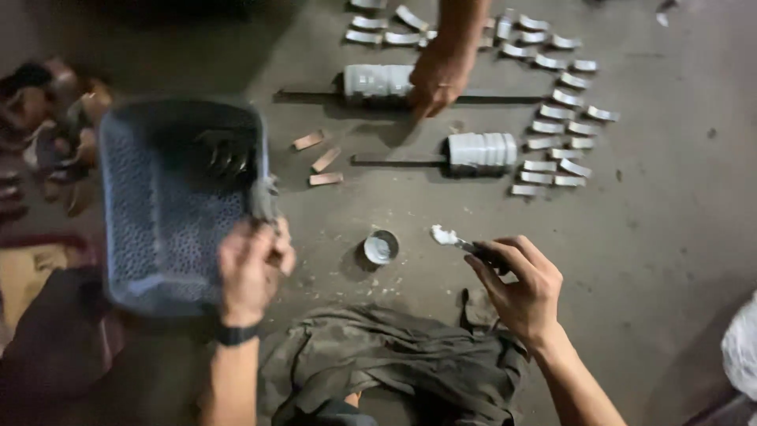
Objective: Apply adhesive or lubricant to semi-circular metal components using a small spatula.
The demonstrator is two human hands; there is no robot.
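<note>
Lower centre of frame: right hand grip pinched on small tool w/ white paste; left hand grips blue basket rim. Two stacks on rods assembled; many loose shells upper right remain on floor. Co-worker's hand at top.

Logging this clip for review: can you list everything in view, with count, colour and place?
Basket: one, blue mesh plastic, left, tilted, gripped at its right rim.
Small round tin: one, silver, open, centre floor.
Tool with white paste on its tip: one, dark handle, centre right.
Rods carrying stacked metal pieces: two, grey, upper centre.
Curved metal pieces: many, silver, in rows at upper right and top.
Small flat pieces: three, tan, right of the basket.
Cloth: one, dark olive, bottom centre.
Another person's hand: one, on the upper rod.
Left hand: holds the basket; black wristband.
Right hand: holds the tool.
</note>
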